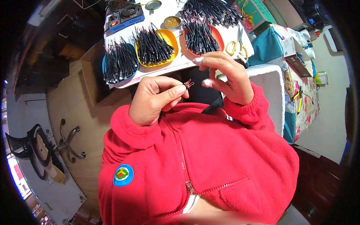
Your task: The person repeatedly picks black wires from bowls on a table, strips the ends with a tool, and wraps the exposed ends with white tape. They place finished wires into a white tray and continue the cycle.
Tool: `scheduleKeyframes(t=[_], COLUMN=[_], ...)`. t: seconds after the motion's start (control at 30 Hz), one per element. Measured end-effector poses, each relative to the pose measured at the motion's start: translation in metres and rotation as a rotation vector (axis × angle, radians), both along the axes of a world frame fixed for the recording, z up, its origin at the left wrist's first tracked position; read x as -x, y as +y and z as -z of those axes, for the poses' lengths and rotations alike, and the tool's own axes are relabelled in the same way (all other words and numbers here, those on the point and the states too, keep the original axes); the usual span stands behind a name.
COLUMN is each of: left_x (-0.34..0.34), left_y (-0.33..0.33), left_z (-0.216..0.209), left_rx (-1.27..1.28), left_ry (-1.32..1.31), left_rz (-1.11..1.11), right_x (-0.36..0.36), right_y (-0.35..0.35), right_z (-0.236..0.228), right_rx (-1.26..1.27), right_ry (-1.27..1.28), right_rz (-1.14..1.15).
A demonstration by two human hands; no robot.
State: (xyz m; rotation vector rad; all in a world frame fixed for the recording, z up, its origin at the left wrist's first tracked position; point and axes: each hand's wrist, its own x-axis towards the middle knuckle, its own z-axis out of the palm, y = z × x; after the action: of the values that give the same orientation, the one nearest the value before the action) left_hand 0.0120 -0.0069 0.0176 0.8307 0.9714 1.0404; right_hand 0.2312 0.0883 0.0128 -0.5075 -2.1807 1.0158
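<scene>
My left hand (157,99) pinches a small bunch of wires (189,84) between thumb and forefinger. Thin reddish ends stick out toward the right, and the rest is hidden in the fingers. My right hand (229,77) is raised just beside it, thumb and fingers apart, with nothing visible in them. Beyond the hands, short black cables (154,45) with thin pinkish ends lie heaped in a yellow tray (175,41). More heaps lie in a blue tray (135,69) to its left and a red tray (218,37) to its right.
Yellow-handled scissors (240,47) lie at the table's right side. A small hotplate (129,18), a round tin (172,22) and another cable pile (213,9) sit farther back. A white foam box (270,71) stands by my right arm, and yellow-handled pliers (299,100) lie beyond it.
</scene>
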Motion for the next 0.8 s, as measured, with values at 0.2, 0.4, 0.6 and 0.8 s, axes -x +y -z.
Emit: scheduleKeyframes(t=[0.2,0.4,0.6,0.8], left_x=[0.003,0.006,0.006,-0.003], left_y=[0.002,-0.002,0.0,-0.003], left_z=[-0.006,-0.012,-0.008,0.002], left_rx=[-0.002,-0.085,-0.542,-1.02], left_ry=[0.051,0.128,0.596,1.181], left_rz=[0.107,0.166,0.165,0.106], right_x=[0.01,0.016,0.014,0.017], right_y=[0.001,-0.007,-0.013,-0.025], right_z=[-0.017,-0.021,-0.012,0.026], right_rx=[-0.391,-0.403,-0.345,1.368], right_ry=[-0.002,0.011,-0.023,0.16], right_rz=[-0.15,-0.156,-0.164,-0.212])
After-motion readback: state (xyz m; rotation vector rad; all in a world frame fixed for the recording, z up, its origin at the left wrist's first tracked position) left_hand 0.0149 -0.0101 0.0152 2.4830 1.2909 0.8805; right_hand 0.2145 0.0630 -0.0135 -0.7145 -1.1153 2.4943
